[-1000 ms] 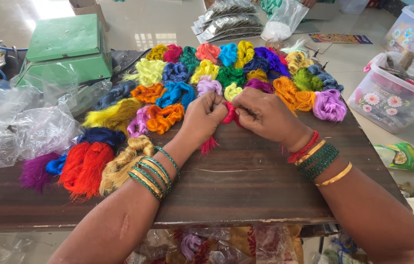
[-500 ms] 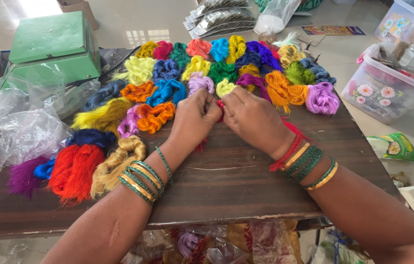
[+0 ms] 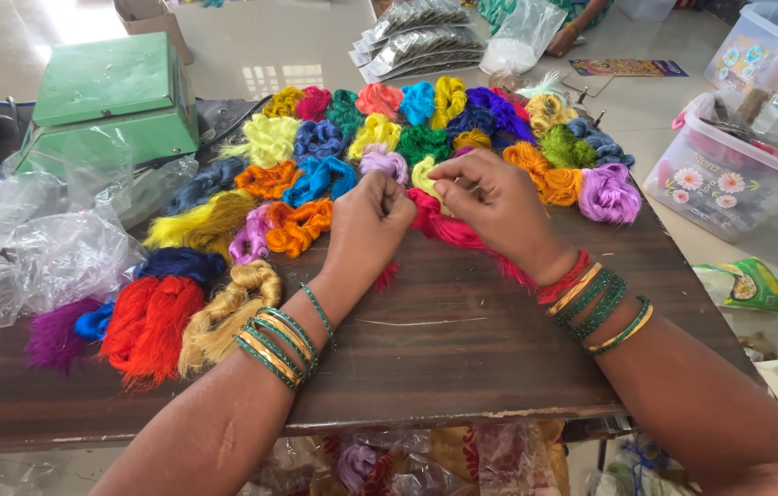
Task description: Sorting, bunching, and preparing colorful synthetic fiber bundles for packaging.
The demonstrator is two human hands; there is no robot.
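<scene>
At the middle of the dark wooden table [image 3: 462,358], the left hand [image 3: 366,230] and right hand [image 3: 495,207] both pinch a pink-red thread bundle [image 3: 453,230], with a green box [image 3: 109,96] far left, silver packets [image 3: 417,41] beyond, and a flowered plastic tub [image 3: 729,174] right.

Pink-red thread bunch in my two hands

I hold a soft pink-red thread bunch [image 3: 449,228] in the middle of the frame. It is silky and loose. My left hand [image 3: 366,225] pinches one end and my right hand [image 3: 490,197] pinches it higher up. The bunch lies flat and long on the dark wood, with a frayed end poking out below my left hand.
</scene>
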